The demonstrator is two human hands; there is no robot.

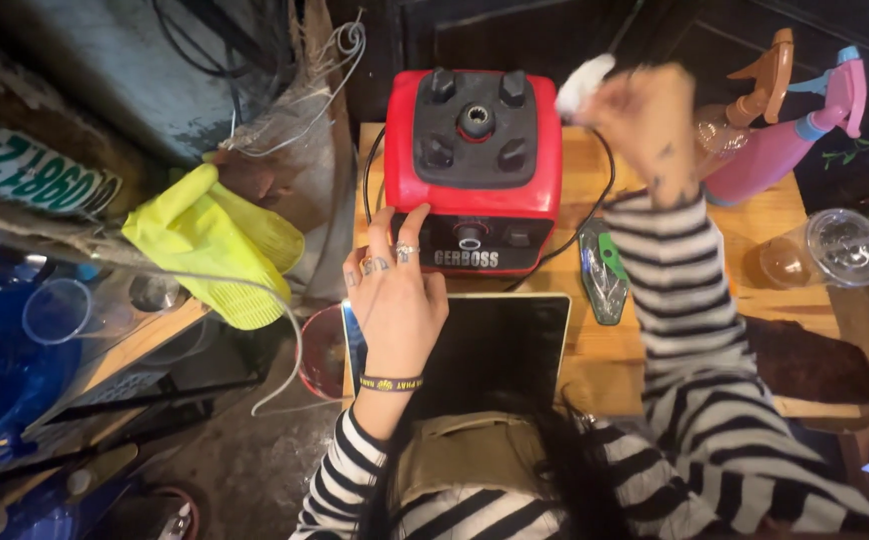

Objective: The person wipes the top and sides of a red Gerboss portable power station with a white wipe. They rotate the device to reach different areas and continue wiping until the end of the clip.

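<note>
Yellow gloves [217,245] hang off the table's [755,225] left edge. My left hand [395,290] lies open, fingers on the red blender base [475,165] at the back-left corner. Right hand [645,120] pinches a white cloth [583,82] above its right side; spray bottles [795,120] at back-right.

Red blender base [475,165]: boxy, upright on wooden counter [775,225], no jar fitted. Black top plate with four corner pegs, round drive socket at centre. Dark front panel faces person, one centre knob, smaller controls either side. Black cord loops round both sides. Left hand [395,290] rests on front left corner, fingers spread. White cloth [585,82]: small, crumpled, pinched in raised right hand [645,125], blurred, just above base's back right corner.
</note>
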